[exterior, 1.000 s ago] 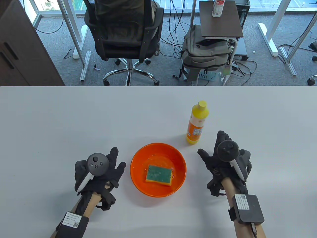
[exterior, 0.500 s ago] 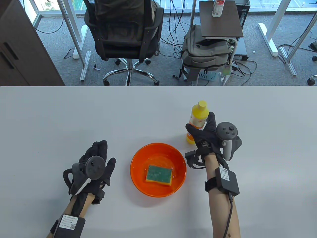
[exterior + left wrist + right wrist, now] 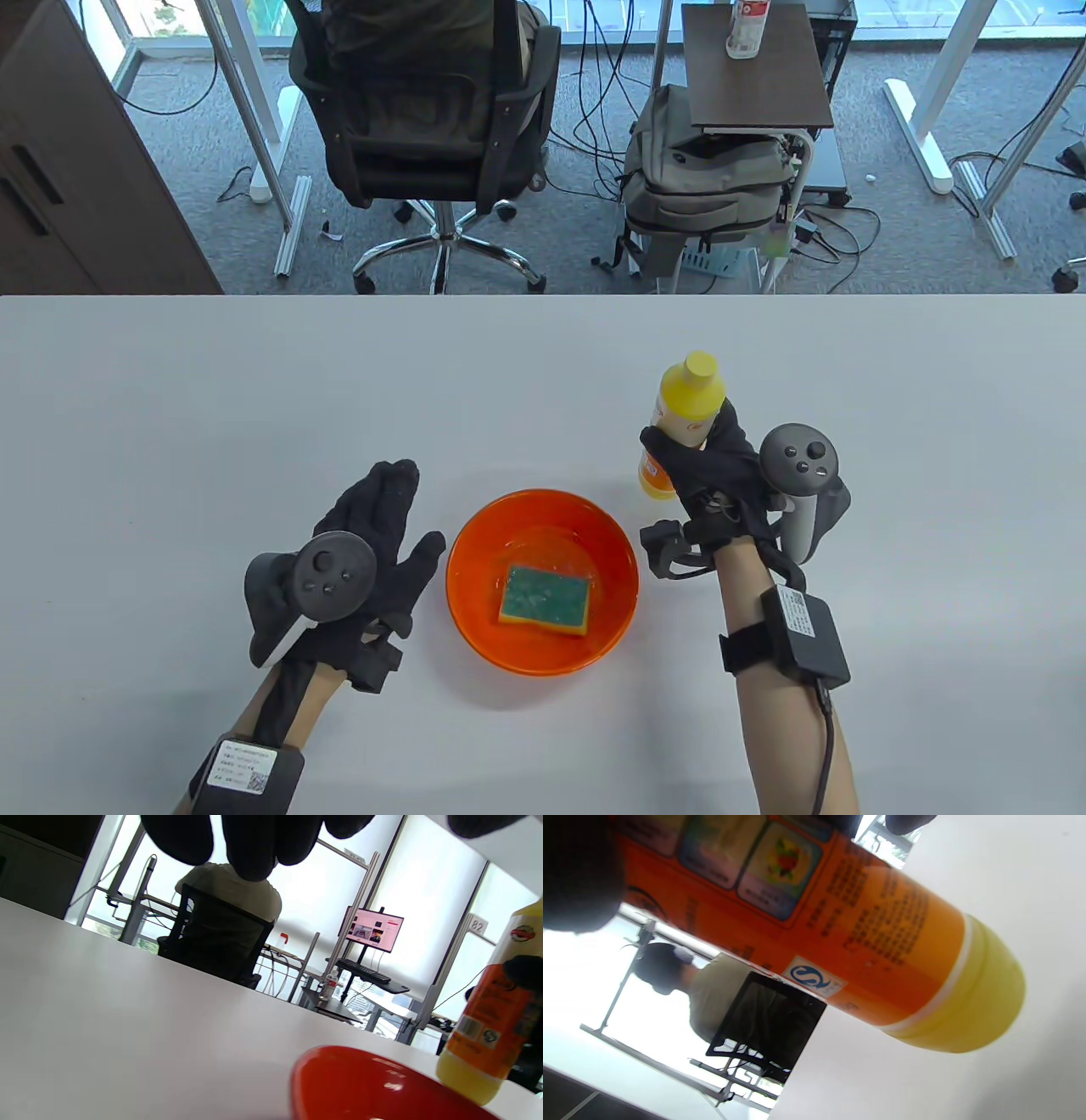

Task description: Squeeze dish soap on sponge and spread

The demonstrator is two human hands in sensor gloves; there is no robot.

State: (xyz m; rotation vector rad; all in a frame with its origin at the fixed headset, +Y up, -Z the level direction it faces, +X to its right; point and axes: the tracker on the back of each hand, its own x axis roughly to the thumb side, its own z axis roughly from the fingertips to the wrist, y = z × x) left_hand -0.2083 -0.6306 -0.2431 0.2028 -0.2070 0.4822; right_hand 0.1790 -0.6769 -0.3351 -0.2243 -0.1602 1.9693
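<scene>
A yellow dish soap bottle [image 3: 684, 407] with an orange label and a closed yellow cap stands right of an orange bowl [image 3: 475, 543]. My right hand [image 3: 696, 454] grips the bottle around its middle and holds it a little off the table; it fills the right wrist view [image 3: 840, 942]. A green-topped yellow sponge [image 3: 544, 600] lies flat in the bowl. My left hand [image 3: 386, 531] is open, fingers spread, just left of the bowl and holds nothing. The left wrist view shows the bowl's rim [image 3: 365, 1077] and the bottle [image 3: 492, 1022].
The white table [image 3: 170, 407] runs to a far edge. Beyond it stand an office chair [image 3: 424, 110], a backpack [image 3: 704, 178] and a small side table [image 3: 755, 68].
My right hand reached forward from the table, closed around the bottle and raised it slightly. My left hand lifted, then moved right and forward toward the bowl with fingers spread.
</scene>
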